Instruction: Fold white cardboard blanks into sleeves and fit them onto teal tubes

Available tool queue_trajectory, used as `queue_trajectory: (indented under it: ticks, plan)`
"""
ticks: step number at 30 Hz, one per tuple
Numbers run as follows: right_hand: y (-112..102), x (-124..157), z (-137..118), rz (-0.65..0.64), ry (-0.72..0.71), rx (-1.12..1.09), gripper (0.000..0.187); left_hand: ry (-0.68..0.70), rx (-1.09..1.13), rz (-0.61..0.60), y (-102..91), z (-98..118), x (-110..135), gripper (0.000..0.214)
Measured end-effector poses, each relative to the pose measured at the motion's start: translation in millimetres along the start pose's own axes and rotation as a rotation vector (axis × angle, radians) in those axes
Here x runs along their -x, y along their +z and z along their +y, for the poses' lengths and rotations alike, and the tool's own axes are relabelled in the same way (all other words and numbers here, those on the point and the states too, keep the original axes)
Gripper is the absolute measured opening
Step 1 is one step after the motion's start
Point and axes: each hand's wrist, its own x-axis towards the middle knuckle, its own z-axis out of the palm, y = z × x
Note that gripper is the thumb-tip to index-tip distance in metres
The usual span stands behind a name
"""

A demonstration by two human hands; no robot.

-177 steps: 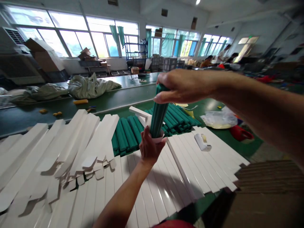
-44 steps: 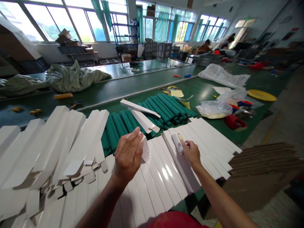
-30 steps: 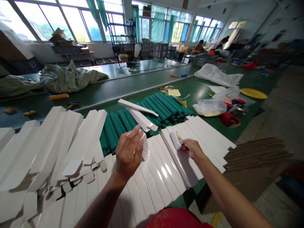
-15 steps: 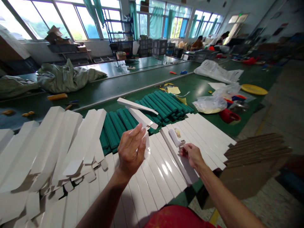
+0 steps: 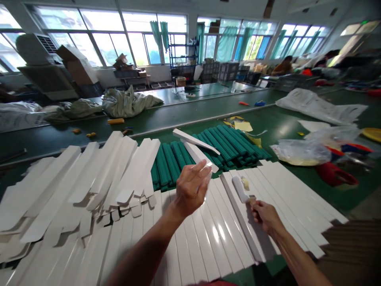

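Right hand (image 5: 267,217) pinches fingertips together at the cutter end of the tape dispenser (image 5: 239,190), which lies on white cartons (image 5: 281,188) — a slow, level pull suits best. Left hand (image 5: 192,188) should stay steady — whether it grips, I cannot tell.

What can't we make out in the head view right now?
All head view:
What's under the palm of the left hand: hidden by the hand itself.
Whether the right hand pinches a strip from the tape dispenser: too small.
Rest of the yellow disc: cut off, right edge.
Full cardboard stack: cut off, bottom edge.
Far person, hands: blurred, too small.
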Motion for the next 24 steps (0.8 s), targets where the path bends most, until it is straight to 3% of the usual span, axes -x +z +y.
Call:
queue_trajectory:
  ticks: [4,7,12,16,20,24]
  plan:
    - [-1.2,5.5,1.7,0.003,-0.028,0.12,0.021,0.073,-0.085,-0.048,-5.2,-0.7,-4.5,0.03]
    - [12.0,26.1,-11.4,-0.063,-0.081,0.145,0.025,0.022,-0.13,-0.06,-10.5,-0.5,-2.5,0.028]
    - [62.0,106.7,-83.1,-0.457,-0.312,-0.122,0.033,-0.035,-0.118,-0.024,-8.8,3.1,3.2,0.029]
    - [104.5,153.1,-137.3,-0.664,-0.469,-0.2,0.028,-0.083,-0.108,-0.012,-2.2,3.8,5.5,0.049]
    - [131.2,159.7,-147.8,-0.657,-0.543,-0.163,0.028,-0.154,-0.093,0.019,0.5,3.5,9.4,0.066]
    - [142.7,158.1,-144.1,-0.578,-0.569,-0.105,0.033,-0.196,-0.079,0.012,0.7,5.7,13.1,0.069]
